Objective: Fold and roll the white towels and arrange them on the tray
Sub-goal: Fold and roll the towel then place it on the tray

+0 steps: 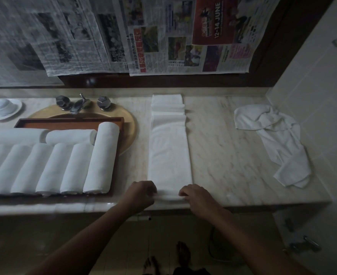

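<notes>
While both hands work at the near edge of the desk (223, 155), one long towel (169, 147) lies flat in a narrow strip, running straight away from the person toward the back wall. The left hand (141, 195) curls its fingers over the near left corner of that strip, and the right hand (197, 199) does the same at the near right corner. Both are gripping the cloth, and the end between them looks bunched into a small first turn. The far end of the strip shows stepped folds.

Over on the left sits one reddish wooden tray (70, 122), partly over the yellow sink (129, 124). On it I count eight rolled towels (102, 155). Two lie crosswise at the back, end to end. In front, five lie side by side pointing away, and a sixth is cut off by the left edge of the view. The rightmost roll is the longest, and its far end reaches up beside the crosswise pair.

Well apart on the right, one loose towel (276, 135) lies crumpled near the tiled side wall.

Behind the tray stand two metal taps (63, 102) with one spout (80, 105) between them. One white saucer (14, 112) with something white on it sits at the far left. Several newspaper sheets (163, 36) hang above the desk.
</notes>
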Demonstrator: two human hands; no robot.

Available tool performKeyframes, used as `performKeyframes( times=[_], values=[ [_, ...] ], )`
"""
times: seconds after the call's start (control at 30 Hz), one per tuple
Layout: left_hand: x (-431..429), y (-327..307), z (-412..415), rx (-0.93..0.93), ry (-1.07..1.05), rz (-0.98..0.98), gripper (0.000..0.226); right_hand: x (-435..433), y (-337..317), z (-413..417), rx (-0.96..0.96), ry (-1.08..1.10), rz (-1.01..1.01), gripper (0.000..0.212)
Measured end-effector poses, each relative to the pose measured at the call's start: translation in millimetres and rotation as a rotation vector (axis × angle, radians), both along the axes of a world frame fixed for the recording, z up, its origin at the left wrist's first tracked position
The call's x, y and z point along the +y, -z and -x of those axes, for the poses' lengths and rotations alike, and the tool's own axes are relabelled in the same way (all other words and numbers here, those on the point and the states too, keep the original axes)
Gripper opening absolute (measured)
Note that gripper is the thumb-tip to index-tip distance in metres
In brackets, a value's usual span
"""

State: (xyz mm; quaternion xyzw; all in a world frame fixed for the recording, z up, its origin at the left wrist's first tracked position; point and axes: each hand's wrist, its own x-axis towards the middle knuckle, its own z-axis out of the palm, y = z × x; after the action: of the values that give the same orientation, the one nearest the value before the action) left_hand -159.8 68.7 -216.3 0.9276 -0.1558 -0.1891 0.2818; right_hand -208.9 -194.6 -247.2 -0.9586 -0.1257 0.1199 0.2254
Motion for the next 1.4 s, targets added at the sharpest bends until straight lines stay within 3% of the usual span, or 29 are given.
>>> performKeyframes(
  times=[0.17, 0.3, 0.4, 0.5, 0.6, 0.7, 0.83, 1.0, 1.2, 1.4],
  values=[
    [9.0, 8.2, -11.5, 0.284, -0.281, 0.193, 0.019, -5.5, -0.4, -16.7, 0.073, 0.090, -0.079, 0.025],
    [9.6, 7.5, -10.4, 0.359, -0.432, 0.311, 0.016, -2.2, -2.0, -21.3, 0.073, 0.118, -0.066, 0.022],
    [6.0, 7.8, -9.4, 0.271, -0.426, 0.262, 0.014, 2.3, -2.8, -19.8, 0.042, 0.173, -0.081, 0.023],
    [-2.8, 7.6, -2.0, -0.013, -0.318, 0.074, 0.013, 6.1, -3.6, -15.4, -0.029, 0.188, -0.094, 0.023],
    [-15.5, 8.7, 11.6, -0.223, -0.098, -0.011, 0.018, 10.4, 0.7, -7.5, -0.070, 0.139, -0.049, 0.030],
    [-18.5, 23.3, 22.9, -0.317, 0.066, -0.079, 0.022, 13.0, 9.2, 2.5, -0.122, 0.124, -0.010, 0.034],
    [-14.2, 37.0, 26.7, -0.354, 0.145, -0.136, 0.027, 11.4, 10.5, 11.7, -0.215, 0.063, 0.026, 0.031],
    [-10.5, 31.2, 23.4, -0.383, 0.179, -0.174, 0.044, 8.6, 8.2, 9.0, -0.213, 0.009, 0.065, 0.047],
    [-6.6, 26.8, 22.3, -0.362, 0.126, -0.139, 0.043, -1.4, 4.6, 9.0, -0.185, -0.027, 0.072, 0.057],
    [2.3, 9.1, 27.2, -0.117, -0.134, 0.130, 0.026, -10.9, -5.3, 11.6, -0.031, 0.176, -0.187, 0.028]
  ],
)
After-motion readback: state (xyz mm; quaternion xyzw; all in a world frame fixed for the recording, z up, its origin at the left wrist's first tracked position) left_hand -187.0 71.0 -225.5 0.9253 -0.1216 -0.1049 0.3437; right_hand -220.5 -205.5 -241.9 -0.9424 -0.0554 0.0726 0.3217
